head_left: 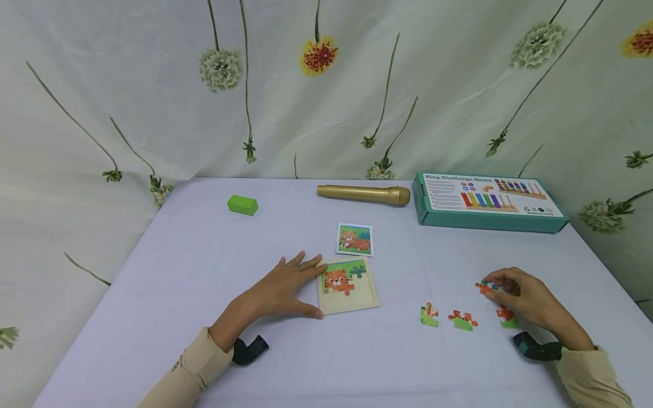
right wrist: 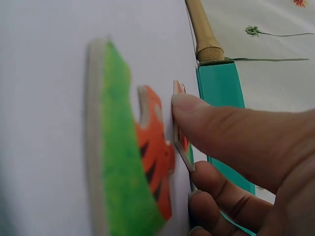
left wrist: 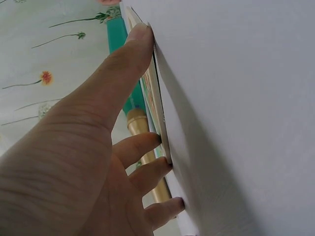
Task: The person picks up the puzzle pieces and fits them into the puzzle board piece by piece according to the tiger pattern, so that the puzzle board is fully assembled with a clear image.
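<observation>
A square wooden puzzle board (head_left: 363,296) lies on the table, part filled with a tiger's face and greenery. My left hand (head_left: 288,289) is spread at its left side, with fingertips and thumb touching its edge. On the right, my right hand (head_left: 525,297) pinches an orange and green puzzle piece (head_left: 486,287) between thumb and fingers; in the right wrist view the piece (right wrist: 181,132) is tilted. Nearer me lie three loose pieces: one with orange and green (head_left: 429,315), another (head_left: 463,321) beside it, and a striped one (head_left: 507,317) close to the right hand.
Behind the board lies a small tiger picture card (head_left: 355,239). Further back are a gold microphone (head_left: 363,194), a teal Ring Challenge Game box (head_left: 490,202) and, at the left, a green block (head_left: 242,205). A flowered cloth (head_left: 285,102) hangs behind the table.
</observation>
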Motion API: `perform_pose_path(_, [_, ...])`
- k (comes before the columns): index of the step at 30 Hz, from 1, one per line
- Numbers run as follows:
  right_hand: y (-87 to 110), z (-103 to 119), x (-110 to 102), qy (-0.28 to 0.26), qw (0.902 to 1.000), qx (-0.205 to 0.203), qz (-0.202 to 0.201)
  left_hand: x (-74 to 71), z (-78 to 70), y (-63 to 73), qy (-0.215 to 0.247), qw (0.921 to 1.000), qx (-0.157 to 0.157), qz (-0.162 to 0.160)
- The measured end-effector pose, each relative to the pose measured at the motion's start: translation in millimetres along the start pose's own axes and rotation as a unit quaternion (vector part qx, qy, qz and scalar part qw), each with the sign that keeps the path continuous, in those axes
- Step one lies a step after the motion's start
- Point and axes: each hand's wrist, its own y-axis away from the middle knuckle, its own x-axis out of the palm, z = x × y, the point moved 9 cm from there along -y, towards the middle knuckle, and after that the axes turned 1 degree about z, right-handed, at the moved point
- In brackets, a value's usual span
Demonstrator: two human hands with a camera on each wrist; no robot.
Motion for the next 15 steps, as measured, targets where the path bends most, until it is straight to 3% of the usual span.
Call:
perform_pose_path(8, [-0.5, 0.9, 0.1, -0.007, 0.9999, -0.009, -0.005, 0.3, 0.0, -0.8, -0.005, 1.0000, 0.000, 0.002])
perform_pose_path(15, [1.2, 3.8, -4.0, -0.012, 0.9990, -0.028, -0.033, 0.4, 0.0, -0.7, -0.005, 1.0000, -0.001, 0.004])
